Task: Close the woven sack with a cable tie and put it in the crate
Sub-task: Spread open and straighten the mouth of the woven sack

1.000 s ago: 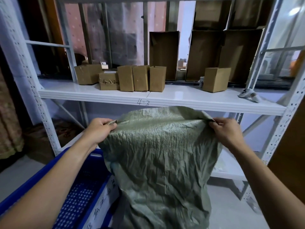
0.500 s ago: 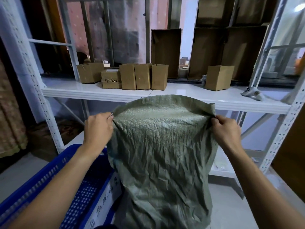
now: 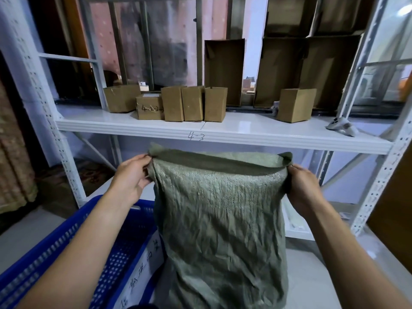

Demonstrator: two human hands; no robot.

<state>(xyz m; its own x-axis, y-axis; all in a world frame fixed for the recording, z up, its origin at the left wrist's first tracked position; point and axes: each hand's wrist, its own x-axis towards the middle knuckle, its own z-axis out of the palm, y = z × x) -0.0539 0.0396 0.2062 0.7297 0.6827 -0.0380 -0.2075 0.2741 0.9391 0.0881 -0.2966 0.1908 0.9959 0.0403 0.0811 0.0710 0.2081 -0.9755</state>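
left hand (image 3: 131,177), right hand (image 3: 305,188), gripping sack (image 3: 220,210) top

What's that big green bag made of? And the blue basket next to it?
The crinkled grey-green woven sack looks like woven plastic strips: a fine criss-cross weave shows near the top, with a dull sheen and stiff creases. The blue slotted crate looks like hard moulded plastic: smooth, slightly glossy, with even rows of slots. Neither is certain from looks alone.
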